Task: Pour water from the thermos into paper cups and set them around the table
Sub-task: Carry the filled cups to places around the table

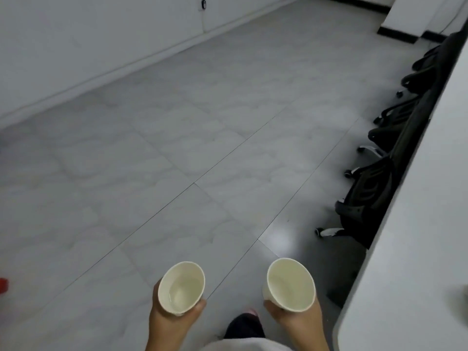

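Left hand: grasping the left paper cup from below; water inside
Right hand: grasping the right paper cup; also filled
Table: edge just right of the right hand; chairs tucked beside it
Progress: two cups poured, likely; neither set down yet; thermos out of sight

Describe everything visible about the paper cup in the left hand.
The paper cup in the left hand is white, plain, seemingly thin paper, with a rolled rim and a tapering wall. It is held roughly upright, mouth tipped toward the camera, above the grey tiled floor. Clear water fills only its lower part. The left hand grips it from below, fingers curled round its lower wall. It is apart from the other cup.
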Demonstrator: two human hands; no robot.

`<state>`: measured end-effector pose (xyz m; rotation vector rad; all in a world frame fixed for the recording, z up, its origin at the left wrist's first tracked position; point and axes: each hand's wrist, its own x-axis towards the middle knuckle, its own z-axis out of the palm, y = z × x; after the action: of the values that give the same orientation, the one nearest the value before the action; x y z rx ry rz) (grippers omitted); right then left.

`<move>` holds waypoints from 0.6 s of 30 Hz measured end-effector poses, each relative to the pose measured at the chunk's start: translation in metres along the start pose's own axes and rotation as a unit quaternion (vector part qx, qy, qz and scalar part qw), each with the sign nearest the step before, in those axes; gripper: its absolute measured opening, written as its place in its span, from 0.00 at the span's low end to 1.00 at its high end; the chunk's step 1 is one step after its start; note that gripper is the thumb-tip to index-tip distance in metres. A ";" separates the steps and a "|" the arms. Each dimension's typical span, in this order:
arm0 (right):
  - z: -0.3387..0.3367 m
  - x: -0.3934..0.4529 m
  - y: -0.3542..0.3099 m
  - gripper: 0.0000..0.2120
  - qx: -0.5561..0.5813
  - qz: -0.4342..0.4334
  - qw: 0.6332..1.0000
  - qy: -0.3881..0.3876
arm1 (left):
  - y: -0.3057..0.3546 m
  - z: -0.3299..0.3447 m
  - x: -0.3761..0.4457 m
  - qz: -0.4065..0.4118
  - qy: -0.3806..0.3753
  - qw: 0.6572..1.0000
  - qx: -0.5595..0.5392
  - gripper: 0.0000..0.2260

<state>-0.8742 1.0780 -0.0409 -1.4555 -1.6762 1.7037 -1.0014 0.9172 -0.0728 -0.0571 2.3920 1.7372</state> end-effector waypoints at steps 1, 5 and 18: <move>0.007 0.001 -0.010 0.29 0.015 0.006 1.000 -0.006 | 0.004 0.004 0.008 0.002 0.003 1.000 0.015 0.33; 0.031 0.039 -0.045 0.25 -0.006 -0.032 0.999 0.025 | 0.017 0.030 0.056 0.001 -0.021 0.999 0.035 0.31; 0.018 0.277 -0.138 0.33 -0.050 -0.082 0.989 0.110 | 0.127 0.204 0.264 0.102 -0.148 0.982 0.049 0.35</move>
<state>-1.0595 1.3259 -0.0379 -1.4471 -1.7268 1.3387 -1.2521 1.1705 -0.0599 0.4449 2.3207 1.5717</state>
